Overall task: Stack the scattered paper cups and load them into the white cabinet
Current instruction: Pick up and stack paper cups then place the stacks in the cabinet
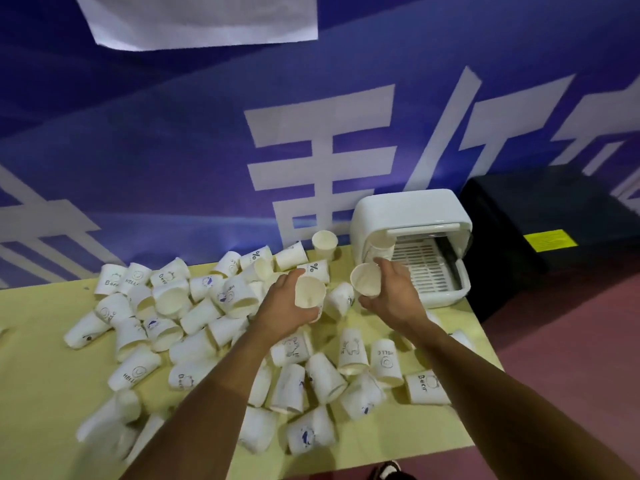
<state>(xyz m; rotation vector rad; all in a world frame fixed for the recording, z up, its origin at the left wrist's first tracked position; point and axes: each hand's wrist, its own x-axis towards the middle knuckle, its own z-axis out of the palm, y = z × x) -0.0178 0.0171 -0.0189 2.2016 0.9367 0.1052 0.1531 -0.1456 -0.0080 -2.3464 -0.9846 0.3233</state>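
Several white paper cups point(194, 317) with blue prints lie scattered on the yellow table point(31, 375), most on their sides. My left hand point(284, 303) grips one cup point(309, 292) with its mouth facing me. My right hand point(391, 292) holds another cup point(365, 279), also mouth toward me, just in front of the white cabinet point(405, 213). The cabinet stands at the table's back right with its lid raised, showing a slatted white rack point(420, 263). A stack of cups point(381, 249) lies inside at its left.
A blue banner with large white characters point(329, 150) hangs right behind the table. A black box with a yellow label point(549, 239) stands to the right of the cabinet. Reddish floor point(571, 341) runs along the table's right edge, and a shoe point(389, 471) shows below.
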